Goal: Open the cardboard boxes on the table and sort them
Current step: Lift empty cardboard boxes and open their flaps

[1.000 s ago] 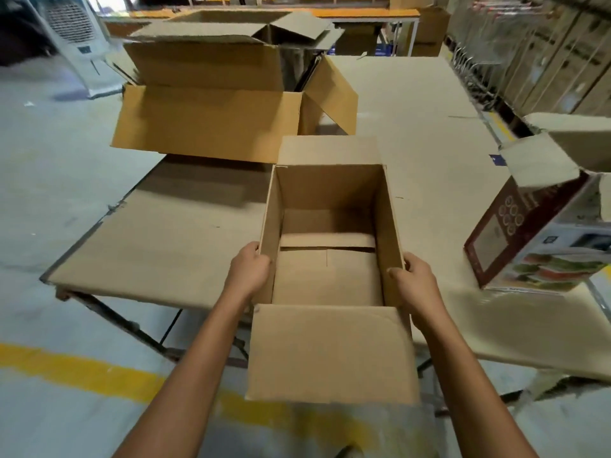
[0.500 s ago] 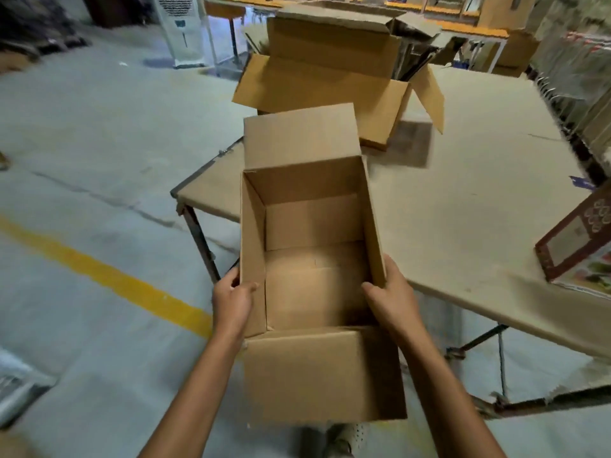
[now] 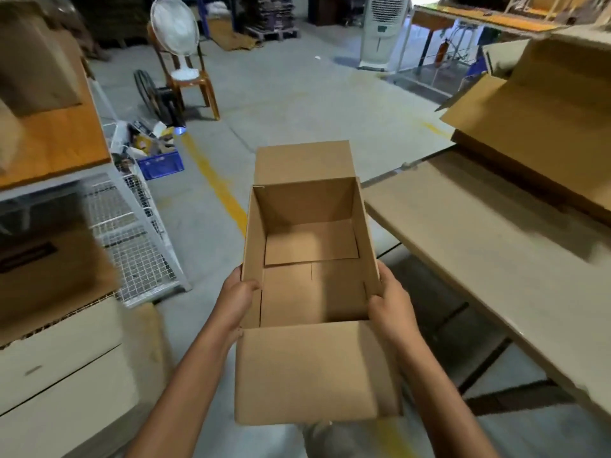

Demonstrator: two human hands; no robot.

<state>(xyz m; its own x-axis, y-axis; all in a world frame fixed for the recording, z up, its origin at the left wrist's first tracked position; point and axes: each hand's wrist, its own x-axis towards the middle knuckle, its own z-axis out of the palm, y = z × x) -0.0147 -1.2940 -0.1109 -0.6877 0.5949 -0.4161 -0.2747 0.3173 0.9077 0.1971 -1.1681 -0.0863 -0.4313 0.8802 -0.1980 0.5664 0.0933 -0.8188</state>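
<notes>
The open cardboard box (image 3: 310, 249) hangs over the floor beside the desk (image 3: 479, 233). The left hand (image 3: 236, 300) and right hand (image 3: 395, 304) curl their fingers (image 3: 386, 282) round its side walls. Thin walls could buckle, or the hanging flap (image 3: 307, 371) could snag, dropping it.

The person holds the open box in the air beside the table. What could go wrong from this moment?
1. The left hand and right hand grip the cardboard box only at its near end, so the far end may tip down.
2. Its near flap hides the floor below, so a stumble near the wire cage is possible.
</notes>
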